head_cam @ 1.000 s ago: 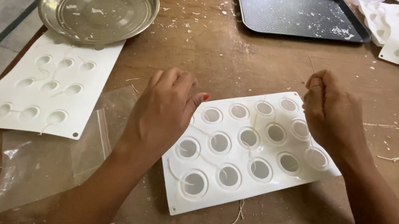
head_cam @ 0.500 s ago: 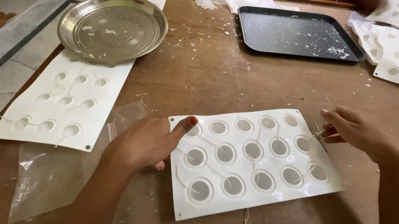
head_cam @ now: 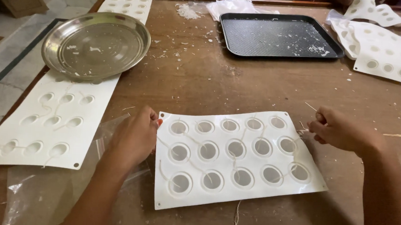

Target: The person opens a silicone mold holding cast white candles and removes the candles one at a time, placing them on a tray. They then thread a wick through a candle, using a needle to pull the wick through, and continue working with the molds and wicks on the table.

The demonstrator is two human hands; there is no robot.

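On the bench [head_cam: 202, 80] before us lies the silicone mould [head_cam: 234, 161], between our left hand [head_cam: 134, 138] and right hand [head_cam: 341, 131]. Left of it lies a second mould [head_cam: 51, 122], a steel plate [head_cam: 96, 44] overlapping its far end. Behind sits a tray [head_cam: 279, 35].

Likely a small craft workshop, worn wooden table [head_cam: 202, 80], white cavity moulds [head_cam: 235, 158], wax-like scraps [head_cam: 186, 10]

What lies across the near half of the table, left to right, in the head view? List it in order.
White mould with empty cavities → clear plastic bag → left hand → white mould with filled cavities → right hand.
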